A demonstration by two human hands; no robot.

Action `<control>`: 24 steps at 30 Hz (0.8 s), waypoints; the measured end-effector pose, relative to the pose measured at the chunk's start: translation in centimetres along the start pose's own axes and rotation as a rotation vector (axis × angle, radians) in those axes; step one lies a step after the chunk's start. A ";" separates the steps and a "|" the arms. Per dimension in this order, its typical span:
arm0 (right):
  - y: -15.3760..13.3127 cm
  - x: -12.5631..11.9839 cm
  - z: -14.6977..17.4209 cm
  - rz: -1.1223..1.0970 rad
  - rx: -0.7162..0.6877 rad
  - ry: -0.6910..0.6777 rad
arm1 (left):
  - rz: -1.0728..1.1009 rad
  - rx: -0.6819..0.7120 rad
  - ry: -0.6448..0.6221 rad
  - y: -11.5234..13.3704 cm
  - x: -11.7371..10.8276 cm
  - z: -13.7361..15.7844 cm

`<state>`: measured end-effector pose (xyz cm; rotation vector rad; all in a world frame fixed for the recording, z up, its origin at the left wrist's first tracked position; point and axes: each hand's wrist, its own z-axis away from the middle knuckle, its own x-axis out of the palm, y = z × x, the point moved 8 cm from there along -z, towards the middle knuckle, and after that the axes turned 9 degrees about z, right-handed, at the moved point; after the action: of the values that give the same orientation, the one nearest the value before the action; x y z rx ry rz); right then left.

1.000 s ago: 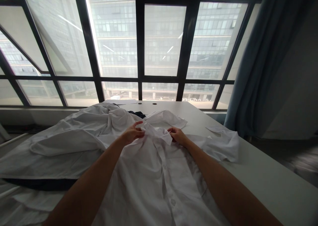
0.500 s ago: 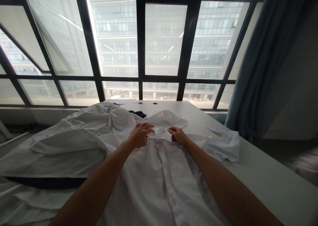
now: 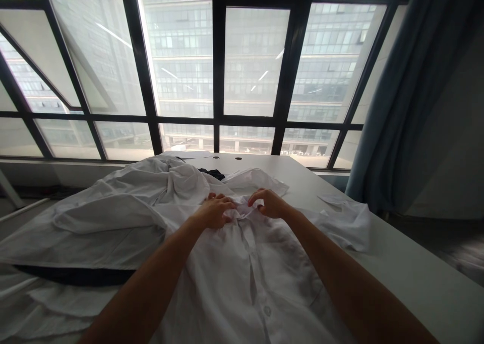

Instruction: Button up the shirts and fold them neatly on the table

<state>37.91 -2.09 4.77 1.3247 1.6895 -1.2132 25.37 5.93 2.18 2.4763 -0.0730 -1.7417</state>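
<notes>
One white bench carries rumpled white garments at the frame's left and a white button-front shirt at lower centre. The left hand covers the left side of its collar, mid-frame; whether that grip pinches cloth cannot be told. The right hand, pinched shut half a second ago, now has thumb and forefinger parted, its grip seemingly holding nothing, so probably only the left steadies the collar. One button shows near the bottom edge.
</notes>
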 end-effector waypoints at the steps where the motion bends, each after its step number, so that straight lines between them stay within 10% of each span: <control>1: -0.7 0.1 0.0 0.059 -0.015 -0.054 | -0.002 -0.004 -0.003 -0.2 0.0 0.0; 8: -1.3 0.9 0.4 0.374 -0.013 -0.196 | 0.006 -0.025 0.104 -1.4 -1.2 0.3; 24: 0.0 -3.5 0.6 0.354 0.008 0.209 | 0.180 0.023 0.603 -0.5 -5.8 0.7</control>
<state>38.78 -3.88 7.75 1.7184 1.5025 -0.9029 22.71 6.98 7.35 2.7895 -0.2510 -0.8818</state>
